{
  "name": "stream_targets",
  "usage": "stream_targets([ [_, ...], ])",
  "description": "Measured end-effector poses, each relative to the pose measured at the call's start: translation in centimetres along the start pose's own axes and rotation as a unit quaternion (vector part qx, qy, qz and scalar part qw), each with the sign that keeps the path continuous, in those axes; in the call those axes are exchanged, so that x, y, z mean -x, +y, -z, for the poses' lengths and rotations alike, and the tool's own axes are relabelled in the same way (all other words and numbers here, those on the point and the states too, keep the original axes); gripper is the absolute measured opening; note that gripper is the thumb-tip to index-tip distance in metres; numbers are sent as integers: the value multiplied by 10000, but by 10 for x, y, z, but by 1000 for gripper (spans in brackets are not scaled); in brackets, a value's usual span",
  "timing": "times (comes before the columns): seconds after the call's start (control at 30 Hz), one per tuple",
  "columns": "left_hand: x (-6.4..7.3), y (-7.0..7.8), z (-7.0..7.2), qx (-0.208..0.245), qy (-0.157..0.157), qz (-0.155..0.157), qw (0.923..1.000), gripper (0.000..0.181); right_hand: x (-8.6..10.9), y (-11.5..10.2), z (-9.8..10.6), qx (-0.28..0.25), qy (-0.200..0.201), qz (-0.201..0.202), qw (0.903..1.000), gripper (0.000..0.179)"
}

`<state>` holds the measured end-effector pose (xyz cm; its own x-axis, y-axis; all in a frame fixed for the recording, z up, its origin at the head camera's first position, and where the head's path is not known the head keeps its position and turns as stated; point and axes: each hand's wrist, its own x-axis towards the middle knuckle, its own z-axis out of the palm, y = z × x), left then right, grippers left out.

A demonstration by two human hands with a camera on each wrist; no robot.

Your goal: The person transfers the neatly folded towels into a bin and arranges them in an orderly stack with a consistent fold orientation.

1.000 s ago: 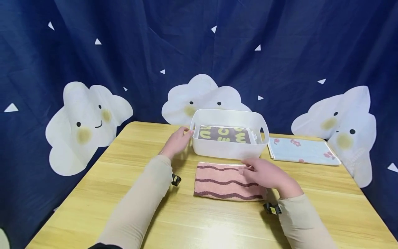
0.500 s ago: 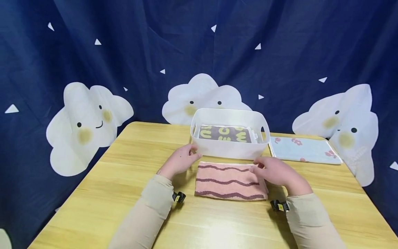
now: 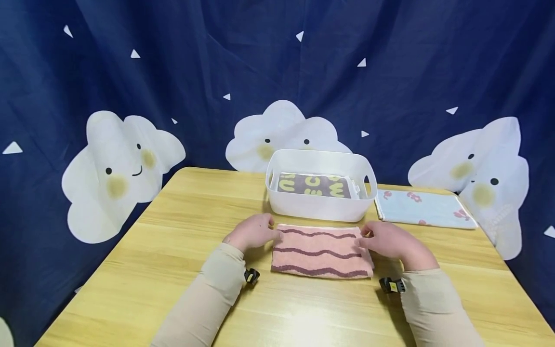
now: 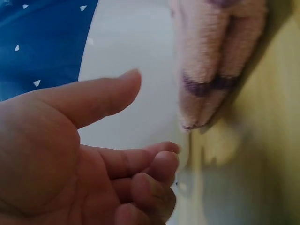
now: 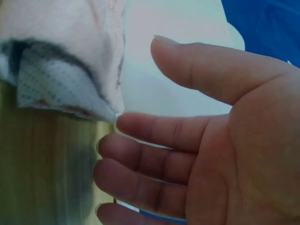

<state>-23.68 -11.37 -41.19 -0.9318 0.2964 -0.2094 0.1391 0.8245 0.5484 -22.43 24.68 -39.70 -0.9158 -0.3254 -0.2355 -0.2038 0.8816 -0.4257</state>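
Note:
A folded pink terry cloth (image 3: pixel 321 253) with wavy plum stripes lies on the table in front of the white basket (image 3: pixel 318 209). At its left edge is my left hand (image 3: pixel 253 232); the left wrist view shows the thumb raised apart from loosely bent fingers, with a gap to the cloth (image 4: pixel 206 61). My right hand (image 3: pixel 392 243) is at the cloth's right edge. In the right wrist view its thumb and fingers are spread, the index fingertip close to a corner of the cloth (image 5: pixel 61 84), whose white dotted underside shows. Whether that fingertip touches is unclear. Neither hand grips anything.
Inside the basket lies a folded grey cloth (image 3: pixel 312 185) with yellow letters. A folded light blue cloth (image 3: pixel 427 209) with pink flowers lies right of the basket. Behind the wooden table (image 3: pixel 173 250) hangs a dark blue curtain (image 3: pixel 195 62) with clouds.
My left hand has come away from the basket's left handle, toward me to the pink cloth's left edge. The right hand has shifted right, from over the cloth to its right edge.

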Motion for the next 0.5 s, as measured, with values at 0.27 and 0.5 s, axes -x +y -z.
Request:
stream_targets([
  [0.27,2,3,-12,-401,-428,2,9983,40,-2,3,-9,-226,-230,-440,9985,42],
  [0.5,2,7,-17,-591,-591,-83,9965,34,-6,3,-16,-343,-317,-338,9983,39],
])
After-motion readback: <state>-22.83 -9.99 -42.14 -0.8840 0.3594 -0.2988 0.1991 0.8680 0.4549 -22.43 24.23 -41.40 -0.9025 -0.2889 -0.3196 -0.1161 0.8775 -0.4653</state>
